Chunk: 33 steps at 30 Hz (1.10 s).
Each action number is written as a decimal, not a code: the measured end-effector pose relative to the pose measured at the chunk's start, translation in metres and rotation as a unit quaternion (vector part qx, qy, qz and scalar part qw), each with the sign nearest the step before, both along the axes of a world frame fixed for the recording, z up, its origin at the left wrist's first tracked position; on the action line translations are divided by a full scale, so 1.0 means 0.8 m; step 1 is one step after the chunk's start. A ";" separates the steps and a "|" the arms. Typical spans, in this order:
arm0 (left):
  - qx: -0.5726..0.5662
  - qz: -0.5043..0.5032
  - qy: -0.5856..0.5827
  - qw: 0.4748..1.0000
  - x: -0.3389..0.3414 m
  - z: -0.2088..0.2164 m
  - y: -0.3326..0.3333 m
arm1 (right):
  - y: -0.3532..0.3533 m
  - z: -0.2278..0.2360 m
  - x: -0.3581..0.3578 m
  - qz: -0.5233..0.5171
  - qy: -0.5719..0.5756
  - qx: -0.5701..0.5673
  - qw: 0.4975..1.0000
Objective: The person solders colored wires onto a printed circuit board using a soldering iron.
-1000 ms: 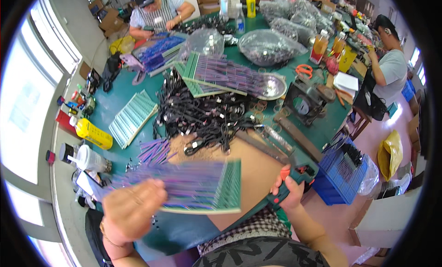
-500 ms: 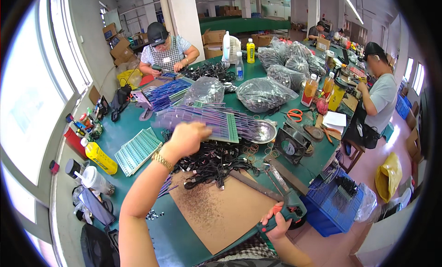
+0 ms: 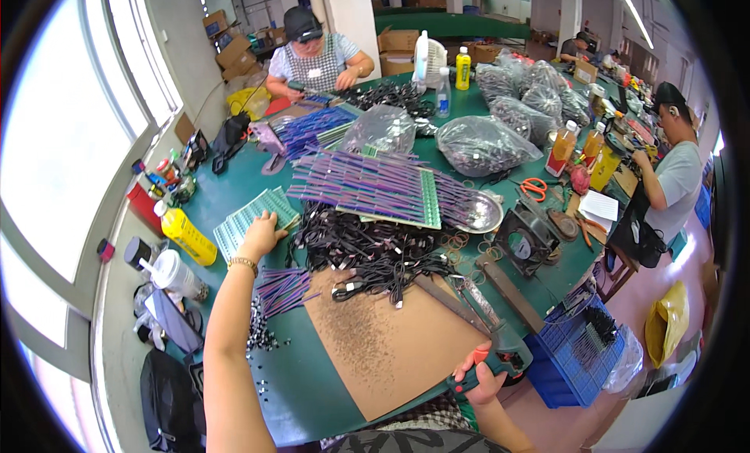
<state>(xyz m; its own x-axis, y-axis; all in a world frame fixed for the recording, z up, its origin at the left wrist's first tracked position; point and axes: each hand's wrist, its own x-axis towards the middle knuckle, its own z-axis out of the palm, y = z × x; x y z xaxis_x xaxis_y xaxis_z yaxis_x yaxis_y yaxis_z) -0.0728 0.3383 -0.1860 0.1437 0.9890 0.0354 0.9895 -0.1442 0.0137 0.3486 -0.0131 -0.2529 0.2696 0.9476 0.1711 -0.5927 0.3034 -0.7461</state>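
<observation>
My left hand (image 3: 264, 236) rests at the right edge of a stack of pale green circuit board panels (image 3: 248, 216), its fingers stretched over them and thumb apart. In my right hand (image 3: 480, 381) is a dark green pistol-grip power tool (image 3: 509, 354) with a red trigger, held at the table's front edge. Beyond, a fanned pile of purple strip boards (image 3: 359, 181) with a green panel (image 3: 430, 197) on its right side lies over black cables (image 3: 344, 238). Between my arms sits a brown cardboard sheet (image 3: 406, 347) strewn with small dark bits.
A yellow bottle (image 3: 187, 234) and a lidded cup (image 3: 176, 273) stand at left. Thin purple strips (image 3: 285, 290) lie near my left forearm. A metal bowl (image 3: 478, 212), a black fan (image 3: 525, 238), orange scissors (image 3: 533, 189) and a blue crate (image 3: 574, 359) are at right. Co-workers sit across and at right.
My left hand has moved from above the purple strip pile down and left onto the green panels. The right hand still holds the tool. The view has shifted slightly.
</observation>
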 end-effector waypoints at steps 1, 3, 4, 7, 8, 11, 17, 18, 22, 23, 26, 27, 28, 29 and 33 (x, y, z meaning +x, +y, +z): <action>-0.005 0.008 -0.001 1.000 -0.005 0.002 -0.003 | 0.000 0.001 -0.003 0.008 -0.001 -0.005 1.000; -0.005 -0.026 0.053 0.998 -0.010 0.006 -0.008 | 0.004 0.004 -0.008 -0.017 -0.031 0.003 0.999; 0.037 -0.042 0.065 0.996 -0.015 0.007 -0.020 | 0.002 0.006 -0.010 -0.018 -0.028 0.001 0.999; 0.131 -0.058 0.055 0.988 -0.015 0.026 -0.046 | 0.004 0.003 -0.006 -0.011 -0.017 0.018 1.000; 0.158 -0.068 0.053 0.984 -0.013 0.041 -0.062 | 0.004 0.002 -0.006 -0.006 -0.013 0.019 1.000; 0.230 -0.151 0.044 0.960 -0.028 0.036 -0.063 | 0.005 0.003 -0.004 0.000 -0.011 0.016 1.000; 0.215 -0.045 0.049 0.974 -0.006 0.001 -0.023 | 0.007 0.013 -0.005 -0.019 -0.041 0.006 0.999; 0.209 -0.035 0.037 0.977 0.002 -0.009 -0.023 | 0.005 0.009 -0.006 -0.029 -0.034 -0.002 0.999; 0.232 -0.027 0.029 0.972 -0.002 -0.014 -0.021 | 0.005 0.007 -0.013 -0.057 -0.029 0.036 0.997; 0.231 -0.001 0.038 0.972 -0.014 -0.006 -0.019 | 0.005 0.008 -0.015 -0.057 -0.027 0.038 0.997; 0.429 -0.067 -0.012 0.901 -0.016 0.038 -0.045 | 0.003 0.006 -0.014 -0.056 -0.038 0.033 0.997; 0.475 -0.078 -0.020 0.876 -0.002 0.063 -0.068 | 0.002 0.005 -0.011 -0.056 -0.050 0.030 0.997; 0.482 -0.081 -0.043 0.871 0.019 0.085 -0.102 | 0.001 0.005 -0.009 -0.057 -0.051 0.027 0.997; 0.499 -0.104 -0.047 0.859 0.034 0.102 -0.138 | 0.001 0.005 -0.007 -0.048 -0.055 0.033 0.997; 0.382 -0.233 -0.049 0.893 0.120 0.138 -0.291 | 0.003 0.004 -0.001 -0.028 -0.056 0.029 0.998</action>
